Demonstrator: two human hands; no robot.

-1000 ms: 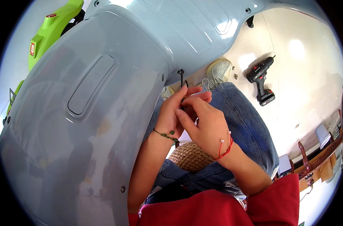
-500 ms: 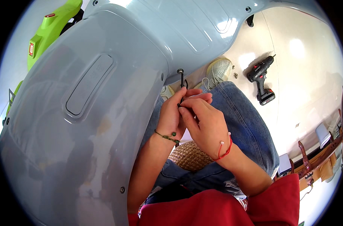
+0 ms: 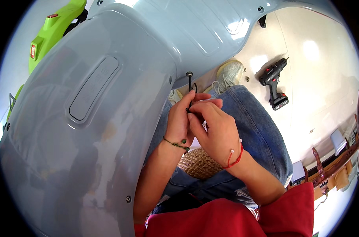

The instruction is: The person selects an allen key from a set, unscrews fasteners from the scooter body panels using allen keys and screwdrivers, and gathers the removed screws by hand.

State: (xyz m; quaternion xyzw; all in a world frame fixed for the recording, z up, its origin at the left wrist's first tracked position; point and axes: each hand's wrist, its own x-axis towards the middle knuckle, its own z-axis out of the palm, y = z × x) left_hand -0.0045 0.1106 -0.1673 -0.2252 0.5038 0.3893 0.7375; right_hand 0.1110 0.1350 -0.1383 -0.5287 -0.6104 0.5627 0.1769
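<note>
A thin black cable (image 3: 190,83) with a small round metal end runs up from my hands to the lower edge of a large glossy grey plastic body shell (image 3: 140,71). I cannot tell whether that end is fixed to the shell or only lies against it. My left hand (image 3: 178,120) is closed on the cable, thumb along it, other fingers partly behind. Just below, my right hand (image 3: 218,126) pinches the cable's lower part between thumb and forefinger. A short black loop curves out beside the cable near my left fingertips. My fingers cover the rest.
On the pale floor to the right lies a black cordless drill (image 3: 272,83), with a few small metal pieces (image 3: 247,78) near my shoe (image 3: 230,72). A woven seat (image 3: 199,164) shows between my legs. A bright green shell (image 3: 55,29) stands far left, wooden furniture (image 3: 329,170) far right.
</note>
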